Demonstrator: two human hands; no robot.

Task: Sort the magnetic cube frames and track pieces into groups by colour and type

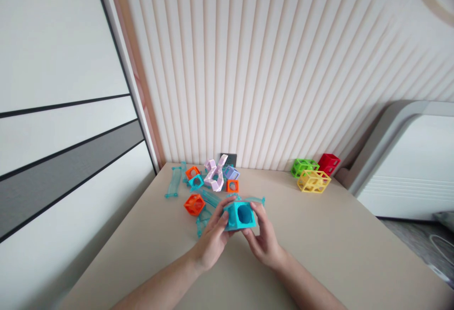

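Both my hands hold a teal cube block (231, 219) with a round hole in the side facing me, raised over the table. My left hand (213, 238) grips its left side, thumb on the near face and fingers over the top. On the right, my right hand (264, 238) pinches the block's edge between thumb below and fingers above. Just beyond lie translucent teal track pieces (211, 197). An orange cube block (194, 204) rests left of my left hand. Farther back are another teal cube (196, 182) and a pale lilac zigzag piece (214, 177).
Two more orange cubes (232, 186) and a purple cube (232, 172) stand near the ribbed wall (227, 64). Green (304, 167), yellow (313, 181) and red (329, 163) frame blocks cluster at the table's back right. A white cabinet (64, 54) borders the left side.
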